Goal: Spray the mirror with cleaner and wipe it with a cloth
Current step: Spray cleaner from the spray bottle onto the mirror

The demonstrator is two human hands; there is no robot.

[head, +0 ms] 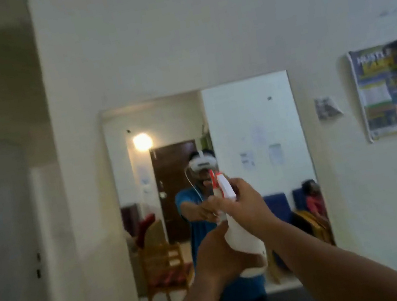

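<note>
A tall frameless mirror (254, 124) hangs on the white wall straight ahead. I hold a white spray bottle (241, 235) with a red and white trigger head up in front of it, nozzle pointed at the glass. My left hand (218, 255) grips the bottle's lower body. My right hand (247, 205) wraps the neck and trigger head. The mirror reflects a person in a blue shirt holding the same bottle. No cloth is visible.
A colourful poster (390, 87) and a small paper (327, 107) hang on the wall right of the mirror. A wall corner (59, 174) and a passage lie to the left. The mirror reflects chairs, a dark door and a lamp.
</note>
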